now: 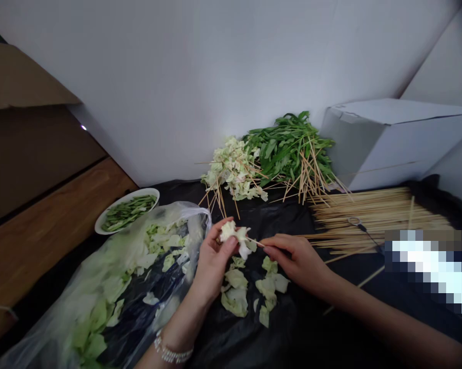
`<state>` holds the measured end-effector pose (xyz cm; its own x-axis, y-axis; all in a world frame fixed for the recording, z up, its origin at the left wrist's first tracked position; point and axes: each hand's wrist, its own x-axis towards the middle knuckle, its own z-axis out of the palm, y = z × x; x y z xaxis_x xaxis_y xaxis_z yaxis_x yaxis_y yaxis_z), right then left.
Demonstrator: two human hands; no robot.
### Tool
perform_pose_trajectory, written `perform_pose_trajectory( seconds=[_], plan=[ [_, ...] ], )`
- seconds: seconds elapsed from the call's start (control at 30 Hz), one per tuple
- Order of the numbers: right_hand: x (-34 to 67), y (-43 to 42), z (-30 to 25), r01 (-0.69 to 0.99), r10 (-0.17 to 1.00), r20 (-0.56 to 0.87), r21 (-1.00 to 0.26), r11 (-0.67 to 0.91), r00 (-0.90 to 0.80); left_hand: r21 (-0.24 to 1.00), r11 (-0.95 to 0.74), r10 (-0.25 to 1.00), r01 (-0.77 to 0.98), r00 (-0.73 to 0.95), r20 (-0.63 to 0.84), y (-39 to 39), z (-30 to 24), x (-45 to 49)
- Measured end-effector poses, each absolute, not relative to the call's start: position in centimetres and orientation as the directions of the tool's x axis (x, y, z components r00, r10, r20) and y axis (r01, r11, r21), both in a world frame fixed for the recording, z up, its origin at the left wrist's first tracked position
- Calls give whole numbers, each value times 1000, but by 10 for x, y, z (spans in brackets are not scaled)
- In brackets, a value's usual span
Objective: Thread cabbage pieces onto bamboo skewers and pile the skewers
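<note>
My left hand (217, 251) pinches pale cabbage leaf pieces (228, 231) between thumb and fingers. A thin wooden skewer (255, 242) runs from those leaves to my right hand (292, 256), whose thumb and fingertips are closed around it. The skewer's tip is hidden among the leaves. Below the hands, loose cabbage pieces (235, 294) lie on the black plastic sheet (261, 341). To the left, a clear plastic bag (73, 302) holds more cabbage pieces. Many bare skewers (384, 215) are spread on the right.
Skewered cabbage (233, 166) and skewered leafy greens (285, 146) are heaped against the white wall (215, 66). A white bowl (99, 225) of cut green beans (129, 211) stands at left. A white box (400, 138) stands behind the skewers, with scissors (354, 221) lying on them.
</note>
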<state>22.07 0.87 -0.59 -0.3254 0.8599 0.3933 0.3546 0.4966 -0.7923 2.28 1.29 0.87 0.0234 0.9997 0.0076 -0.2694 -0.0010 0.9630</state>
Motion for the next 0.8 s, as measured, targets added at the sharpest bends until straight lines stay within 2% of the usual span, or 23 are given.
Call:
perform_pose_trajectory(
  seconds=[0.13,0.3,0.43,0.5,0.6,0.67,0.73,0.8],
  plan=[
    [223,12,-4,348,863,343,-810,471,-370,942,-67,993,-330,-117,29,19,11,18],
    [223,11,-4,322,905,279,-867,381,-321,900,-44,998,-434,11,54,11,12,26],
    [221,8,-3,278,904,259,-891,360,-341,952,68,985,-298,173,-16,2,3,33],
    [220,7,-3,288,871,270,-868,405,-410,977,59,986,-207,162,-26,2,-2,33],
    [221,7,-2,377,812,326,-759,530,-485,988,-16,999,-157,39,22,7,-3,27],
    [223,9,-2,510,787,339,-616,600,-515,986,-65,998,-156,-35,60,11,0,22],
    [227,12,-3,661,798,298,-449,601,-523,984,-107,991,-141,-91,95,14,3,19],
    [233,17,-4,754,835,267,-360,549,-480,988,-119,989,-93,-104,110,14,5,20]
  ],
)
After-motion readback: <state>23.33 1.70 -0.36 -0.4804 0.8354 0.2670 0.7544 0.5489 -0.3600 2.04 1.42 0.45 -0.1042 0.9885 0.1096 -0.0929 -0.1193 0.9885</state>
